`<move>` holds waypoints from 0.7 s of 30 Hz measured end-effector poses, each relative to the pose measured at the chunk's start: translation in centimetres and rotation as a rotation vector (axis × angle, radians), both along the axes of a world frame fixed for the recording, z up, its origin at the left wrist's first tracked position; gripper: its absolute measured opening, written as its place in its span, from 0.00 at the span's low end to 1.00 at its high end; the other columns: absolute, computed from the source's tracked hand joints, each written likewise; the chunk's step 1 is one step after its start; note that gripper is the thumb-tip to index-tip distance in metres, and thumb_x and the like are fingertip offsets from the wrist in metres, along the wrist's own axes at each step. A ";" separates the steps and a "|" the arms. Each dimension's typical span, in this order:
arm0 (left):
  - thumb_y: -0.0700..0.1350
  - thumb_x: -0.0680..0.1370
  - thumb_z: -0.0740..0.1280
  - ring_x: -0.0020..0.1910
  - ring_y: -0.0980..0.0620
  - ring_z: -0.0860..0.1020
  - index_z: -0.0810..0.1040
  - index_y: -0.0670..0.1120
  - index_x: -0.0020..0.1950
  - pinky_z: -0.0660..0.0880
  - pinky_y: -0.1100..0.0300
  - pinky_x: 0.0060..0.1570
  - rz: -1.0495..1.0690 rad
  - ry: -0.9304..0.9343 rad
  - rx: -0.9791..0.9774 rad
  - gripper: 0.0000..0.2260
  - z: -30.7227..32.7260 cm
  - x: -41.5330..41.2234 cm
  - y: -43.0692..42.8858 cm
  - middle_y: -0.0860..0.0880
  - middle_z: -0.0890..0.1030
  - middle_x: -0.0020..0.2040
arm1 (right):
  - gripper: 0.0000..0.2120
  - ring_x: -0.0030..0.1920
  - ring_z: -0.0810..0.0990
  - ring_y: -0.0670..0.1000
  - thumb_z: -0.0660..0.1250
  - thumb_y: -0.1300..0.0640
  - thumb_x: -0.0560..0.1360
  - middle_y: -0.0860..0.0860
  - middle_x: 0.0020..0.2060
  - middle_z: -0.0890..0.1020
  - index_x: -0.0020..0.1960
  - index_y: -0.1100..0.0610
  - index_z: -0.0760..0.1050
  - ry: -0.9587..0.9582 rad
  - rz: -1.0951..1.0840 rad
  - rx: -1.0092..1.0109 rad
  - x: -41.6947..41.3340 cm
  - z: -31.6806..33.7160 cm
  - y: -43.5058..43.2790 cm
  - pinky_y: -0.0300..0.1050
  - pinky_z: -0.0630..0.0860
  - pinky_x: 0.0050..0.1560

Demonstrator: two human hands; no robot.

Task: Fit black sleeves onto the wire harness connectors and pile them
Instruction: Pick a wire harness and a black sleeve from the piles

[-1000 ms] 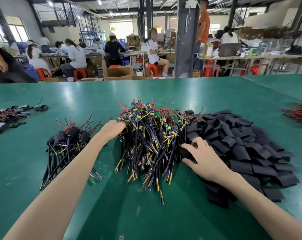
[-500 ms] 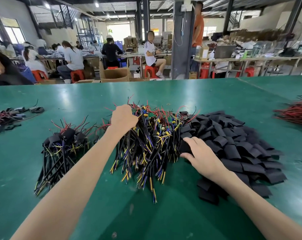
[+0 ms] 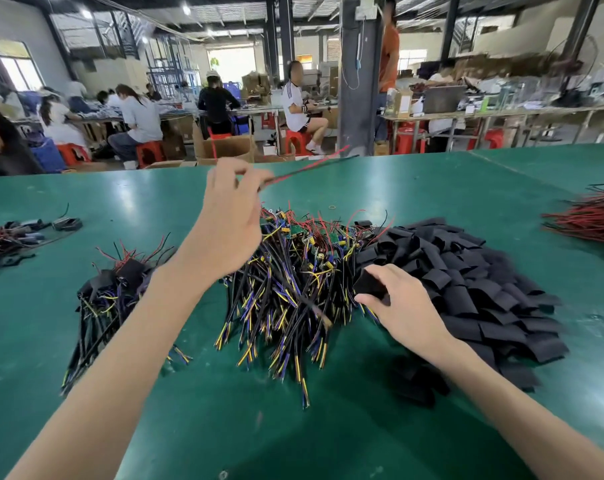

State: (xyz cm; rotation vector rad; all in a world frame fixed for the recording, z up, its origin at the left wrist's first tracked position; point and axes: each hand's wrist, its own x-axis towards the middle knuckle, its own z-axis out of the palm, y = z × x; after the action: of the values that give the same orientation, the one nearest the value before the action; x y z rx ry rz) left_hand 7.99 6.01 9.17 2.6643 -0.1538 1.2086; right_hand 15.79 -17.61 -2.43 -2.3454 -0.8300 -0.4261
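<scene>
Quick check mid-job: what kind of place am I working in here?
Likely a wire-harness assembly workshop: a harness pile and black sleeves on a green table, with seated workers behind.

A green table (image 3: 432, 188) is carrying several heaps. At its middle, wire harnesses (image 3: 293, 271) are lying with coloured ends fanning toward six o'clock. Black sleeves (image 3: 467, 282) are lying heaped against them at three o'clock. A smaller pile of sleeved harnesses (image 3: 113, 292) is resting near them at nine o'clock. Red wires (image 3: 588, 220) are lying at two o'clock, and a dark tangle of wires (image 3: 13, 233) at ten.
</scene>
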 end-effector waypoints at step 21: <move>0.45 0.78 0.65 0.44 0.40 0.75 0.82 0.42 0.54 0.74 0.47 0.47 0.043 0.086 -0.016 0.10 -6.9 -1.7 0.0 0.42 0.75 0.44 | 0.19 0.48 0.74 0.48 0.72 0.54 0.72 0.48 0.49 0.76 0.60 0.58 0.74 -0.014 0.063 0.172 -1.0 0.0 0.5 0.38 0.67 0.52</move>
State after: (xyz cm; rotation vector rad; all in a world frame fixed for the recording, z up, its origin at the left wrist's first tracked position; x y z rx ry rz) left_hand 6.25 6.00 2.29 2.7130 -0.0726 1.0998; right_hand 14.76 -17.07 -2.45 -2.1549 -0.8376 -0.4684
